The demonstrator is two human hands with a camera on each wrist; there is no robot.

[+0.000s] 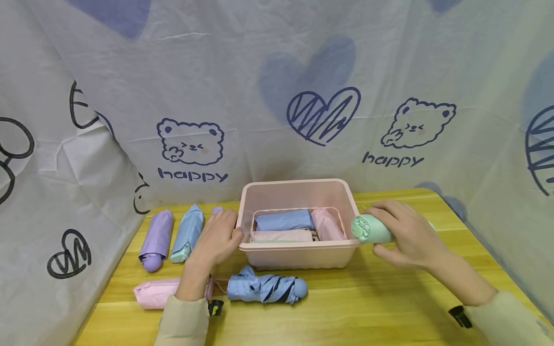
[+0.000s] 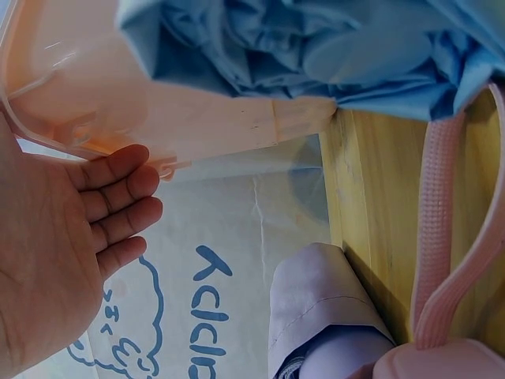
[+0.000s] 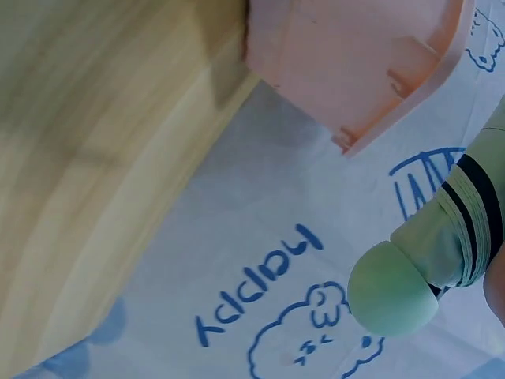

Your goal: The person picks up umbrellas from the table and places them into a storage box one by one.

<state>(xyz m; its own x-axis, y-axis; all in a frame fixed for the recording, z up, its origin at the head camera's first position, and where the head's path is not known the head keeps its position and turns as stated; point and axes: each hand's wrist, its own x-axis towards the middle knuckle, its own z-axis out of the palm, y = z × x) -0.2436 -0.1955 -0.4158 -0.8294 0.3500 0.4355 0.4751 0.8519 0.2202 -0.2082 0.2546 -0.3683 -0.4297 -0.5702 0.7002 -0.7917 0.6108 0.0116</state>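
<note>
My right hand (image 1: 407,235) grips a folded mint-green umbrella (image 1: 373,229) beside the right wall of a pink plastic bin (image 1: 298,254). In the right wrist view, the umbrella's round green handle (image 3: 392,289) and dark strap show. At the bin's left side, my left hand (image 1: 218,235) rests against the rim; the left wrist view shows its fingers (image 2: 126,197) fairly straight, its thumb hidden there. Inside the bin lie a blue folded umbrella (image 1: 284,221), a pink one (image 1: 328,225) and a pale pink one (image 1: 281,236).
Left on the wooden table (image 1: 368,307) lie a purple umbrella (image 1: 157,238), a light blue one (image 1: 188,235) and a pink one (image 1: 156,293), partly behind my left forearm. A blue striped umbrella (image 1: 266,287) lies before the bin. A printed cloth (image 1: 259,144) hangs behind.
</note>
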